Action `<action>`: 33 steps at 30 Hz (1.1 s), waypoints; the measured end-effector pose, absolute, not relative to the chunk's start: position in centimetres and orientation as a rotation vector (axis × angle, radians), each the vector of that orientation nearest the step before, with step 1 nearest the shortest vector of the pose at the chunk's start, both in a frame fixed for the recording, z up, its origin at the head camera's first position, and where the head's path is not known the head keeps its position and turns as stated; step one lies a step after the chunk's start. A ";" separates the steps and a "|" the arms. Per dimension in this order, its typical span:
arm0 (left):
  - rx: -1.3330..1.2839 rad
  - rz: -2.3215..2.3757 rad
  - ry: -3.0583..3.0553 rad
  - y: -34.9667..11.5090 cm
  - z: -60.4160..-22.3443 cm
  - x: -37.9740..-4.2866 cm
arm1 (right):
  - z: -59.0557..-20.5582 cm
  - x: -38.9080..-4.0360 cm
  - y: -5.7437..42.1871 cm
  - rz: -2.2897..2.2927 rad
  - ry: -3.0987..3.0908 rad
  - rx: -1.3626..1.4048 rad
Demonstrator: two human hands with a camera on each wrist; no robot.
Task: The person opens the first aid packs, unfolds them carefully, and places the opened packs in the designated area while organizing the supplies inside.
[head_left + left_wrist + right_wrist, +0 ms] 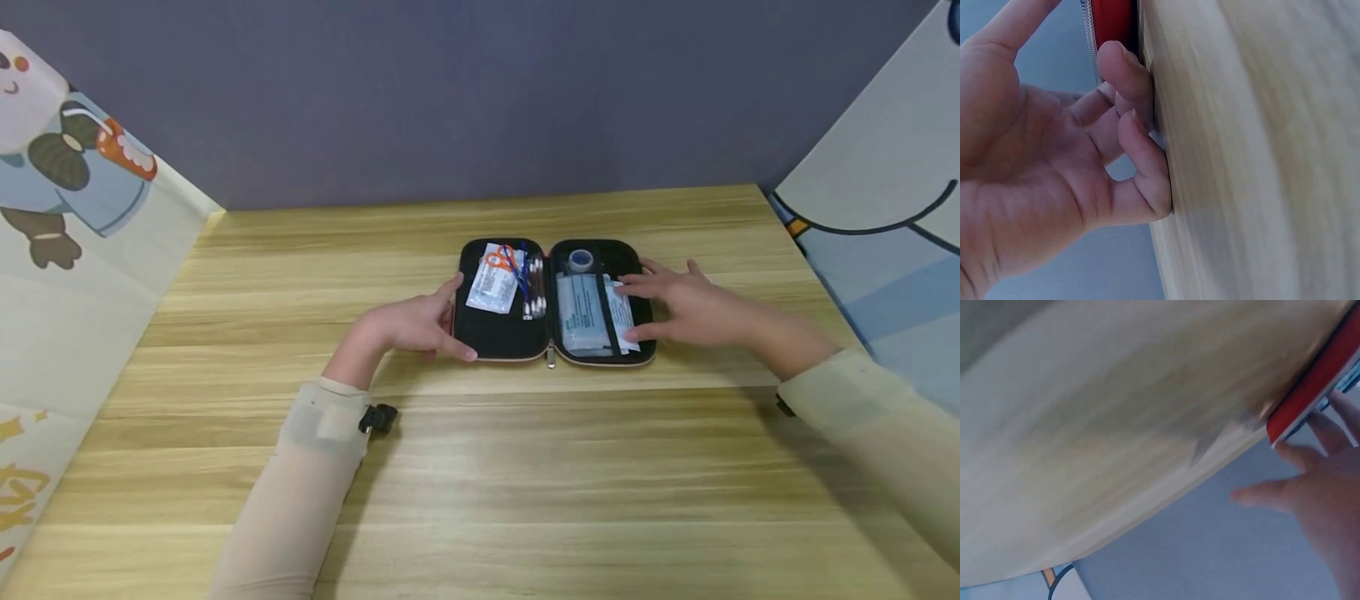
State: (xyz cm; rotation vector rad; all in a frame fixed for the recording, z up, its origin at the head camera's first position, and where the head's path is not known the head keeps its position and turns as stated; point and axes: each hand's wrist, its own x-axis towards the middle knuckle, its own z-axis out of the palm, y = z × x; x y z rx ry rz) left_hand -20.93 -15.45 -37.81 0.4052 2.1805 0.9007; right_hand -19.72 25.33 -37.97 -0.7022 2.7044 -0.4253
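An unzipped black-lined first-aid case (498, 337) lies spread flat on the table; its outer side shows red in both wrist views. Its left half has a white packet (491, 289), orange-handled scissors (501, 259) and a bundle of cotton swabs (535, 292). A tape roll (581, 261) and pale blue-white packets (581, 312) sit in the right half, with a black strap across the packets. My left hand (417, 323) grips the case's left edge, thumb at the near corner, other fingers bent against the tabletop. Over the right rim, my right hand (686, 307) spreads its fingers, tips by the packets.
The wooden table (487, 483) reaches back to a dark grey-blue panel (465, 100). Cartoon-printed panels flank it at left (90, 200) and right (885, 208). A zipper pull (551, 357) hangs at the case's near edge.
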 end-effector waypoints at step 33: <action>0.406 0.896 2.185 -15.4 -37.6 -20.9 | -35.7 -21.0 24.2 -0.294 2.652 -0.659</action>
